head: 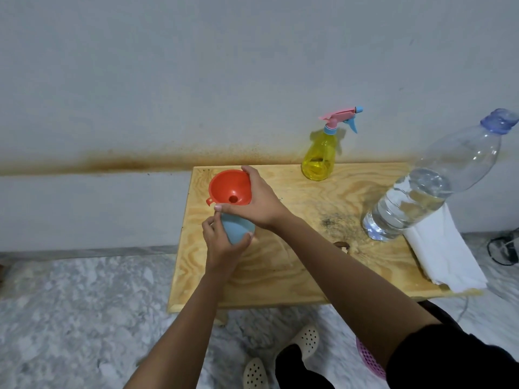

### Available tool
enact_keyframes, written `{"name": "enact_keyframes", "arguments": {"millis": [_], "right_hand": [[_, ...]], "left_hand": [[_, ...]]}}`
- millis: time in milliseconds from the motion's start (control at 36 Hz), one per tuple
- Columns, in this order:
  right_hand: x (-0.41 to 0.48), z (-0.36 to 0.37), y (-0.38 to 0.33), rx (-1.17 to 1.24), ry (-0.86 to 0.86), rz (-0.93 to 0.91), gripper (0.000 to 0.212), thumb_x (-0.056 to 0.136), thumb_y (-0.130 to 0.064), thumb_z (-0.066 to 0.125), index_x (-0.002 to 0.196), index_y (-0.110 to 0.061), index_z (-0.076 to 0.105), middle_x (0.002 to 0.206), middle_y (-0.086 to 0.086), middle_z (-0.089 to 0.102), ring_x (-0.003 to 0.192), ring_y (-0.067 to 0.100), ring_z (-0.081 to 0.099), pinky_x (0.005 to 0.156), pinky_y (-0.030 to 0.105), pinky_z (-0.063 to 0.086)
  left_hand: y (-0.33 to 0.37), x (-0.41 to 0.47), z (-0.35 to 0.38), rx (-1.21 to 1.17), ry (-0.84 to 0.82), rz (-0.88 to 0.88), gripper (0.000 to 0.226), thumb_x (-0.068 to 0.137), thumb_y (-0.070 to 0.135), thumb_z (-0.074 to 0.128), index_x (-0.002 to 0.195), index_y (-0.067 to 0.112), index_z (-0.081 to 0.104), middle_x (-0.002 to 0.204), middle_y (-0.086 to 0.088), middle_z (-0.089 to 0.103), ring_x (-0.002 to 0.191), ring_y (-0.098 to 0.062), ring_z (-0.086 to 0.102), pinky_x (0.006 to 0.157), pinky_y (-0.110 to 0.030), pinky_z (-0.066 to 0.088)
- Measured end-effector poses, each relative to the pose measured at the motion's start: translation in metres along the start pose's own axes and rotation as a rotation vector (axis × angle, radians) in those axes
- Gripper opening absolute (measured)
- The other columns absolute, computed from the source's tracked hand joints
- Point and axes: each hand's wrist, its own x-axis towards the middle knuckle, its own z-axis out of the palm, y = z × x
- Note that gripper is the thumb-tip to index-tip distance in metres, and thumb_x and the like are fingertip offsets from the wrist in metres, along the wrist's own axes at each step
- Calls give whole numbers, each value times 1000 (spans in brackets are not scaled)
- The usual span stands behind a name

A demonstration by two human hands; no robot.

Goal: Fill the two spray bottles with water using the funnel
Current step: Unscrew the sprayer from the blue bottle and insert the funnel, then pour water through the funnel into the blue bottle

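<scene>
Left hand (pixel 224 248) wraps the blue spray bottle (pixel 238 227) on the tabletop (pixel 295 265) at frame centre-left, right hand (pixel 257 202) grips the red funnel (pixel 229 188) seated on its neck, yellow spray bottle (pixel 320 154) upper right of centre, water bottle (pixel 427 189) at right edge

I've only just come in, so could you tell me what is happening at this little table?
A person is setting up to fill a spray bottle. The right hand holds the orange funnel over the blue bottle, which the left hand steadies on the wooden table. The yellow spray bottle stands at the back with its sprayer on. The large water bottle stands untouched at the right, capped, beside white paper towels. No pouring yet.
</scene>
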Motion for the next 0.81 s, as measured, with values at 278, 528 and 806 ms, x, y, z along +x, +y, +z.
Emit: {"name": "enact_keyframes", "arguments": {"millis": [278,528,806], "right_hand": [[-8,-5,7,46,12,4,107,66,-57,76,146,-34,8,149,5,28,135,24,35,109,47,35],[-76,-47,68,-57,212,95,69,85,-35,66,142,-18,32,138,3,41,120,17,47,96,29,40],[-163,-113,174,-524,579,300,58,62,-36,76,94,10,63,77,22,65,69,40,65,57,39,55]], "left_hand": [[0,-19,-1,-70,13,-56,102,63,54,70,147,22,21,125,11,24,122,-19,41,91,-35,50],[2,-89,32,204,7,-16,58,81,30,66,126,-4,48,120,-24,51,110,-40,47,92,-46,42],[121,-64,107,160,-277,430,72,87,60,42,127,1,51,129,-13,51,120,-25,46,101,-24,31]]}}
